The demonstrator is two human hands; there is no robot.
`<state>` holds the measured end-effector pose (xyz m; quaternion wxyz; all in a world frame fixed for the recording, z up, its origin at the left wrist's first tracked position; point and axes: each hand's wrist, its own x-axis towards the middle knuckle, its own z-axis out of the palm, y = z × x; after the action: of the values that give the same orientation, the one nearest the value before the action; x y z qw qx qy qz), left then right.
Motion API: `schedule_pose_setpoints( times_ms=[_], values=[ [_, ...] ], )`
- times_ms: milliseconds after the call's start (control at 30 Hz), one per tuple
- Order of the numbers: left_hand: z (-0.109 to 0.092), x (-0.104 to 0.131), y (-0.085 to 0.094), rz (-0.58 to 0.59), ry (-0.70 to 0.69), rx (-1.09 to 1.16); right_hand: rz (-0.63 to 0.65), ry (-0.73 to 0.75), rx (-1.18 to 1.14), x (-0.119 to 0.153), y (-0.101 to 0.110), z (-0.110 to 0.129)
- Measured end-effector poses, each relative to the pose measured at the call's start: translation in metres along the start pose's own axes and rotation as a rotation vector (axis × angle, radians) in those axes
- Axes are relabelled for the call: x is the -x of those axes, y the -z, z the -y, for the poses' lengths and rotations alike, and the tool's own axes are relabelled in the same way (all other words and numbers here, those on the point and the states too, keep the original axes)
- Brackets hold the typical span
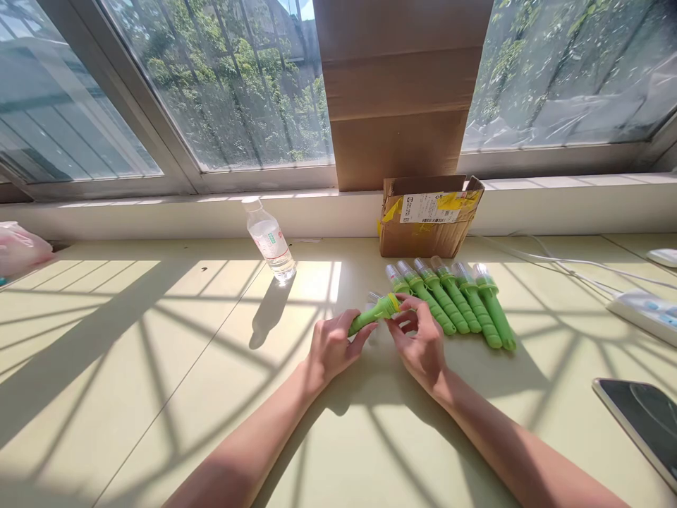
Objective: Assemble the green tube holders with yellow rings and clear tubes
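Near the middle of the table, a green toy stick [372,315] with a yellow-green collar is held slantwise between both hands. My left hand [333,346] is closed round the lower part of its handle. At the collar end, my right hand [422,340] pinches with thumb and fingertips; the exact part under them is partly hidden. A small clear piece [374,298] shows just behind the stick. Several similar green sticks [449,303] with clear caps lie side by side right of my right hand, caps pointing away from me.
An open cardboard box [417,236] stands against the wall behind the sticks. A clear bottle [271,240] is upright at left-centre. On the right are a phone [642,423], a power strip [645,310] and white cables [571,264]. A pink plastic bag [24,248] sits far left.
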<state>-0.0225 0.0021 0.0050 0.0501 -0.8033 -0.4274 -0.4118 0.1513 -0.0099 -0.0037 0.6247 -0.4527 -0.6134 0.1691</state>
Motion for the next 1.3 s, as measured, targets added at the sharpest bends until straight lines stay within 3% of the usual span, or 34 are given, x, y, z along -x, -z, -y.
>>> schedule_pose_setpoints(
  times_ms=[167, 367, 500, 1300],
  values=[
    [0.0025, 0.0024, -0.0038, -0.030, 0.059, 0.017, -0.033, 0.038, 0.005, -0.0002, 0.0005, 0.0017],
    [0.0041, 0.0007, -0.0046, -0.197, -0.123, -0.041, -0.051, 0.033, -0.005, -0.0001, 0.0005, 0.0015],
    [0.0027, -0.0022, -0.0022, -0.238, -0.170, -0.118, -0.053, 0.002, -0.007, -0.0003, 0.0005, -0.0006],
    [-0.0003, -0.0024, 0.0006, -0.109, -0.113, -0.067, 0.012, -0.072, -0.002, -0.0001, 0.0022, -0.0022]
  ],
)
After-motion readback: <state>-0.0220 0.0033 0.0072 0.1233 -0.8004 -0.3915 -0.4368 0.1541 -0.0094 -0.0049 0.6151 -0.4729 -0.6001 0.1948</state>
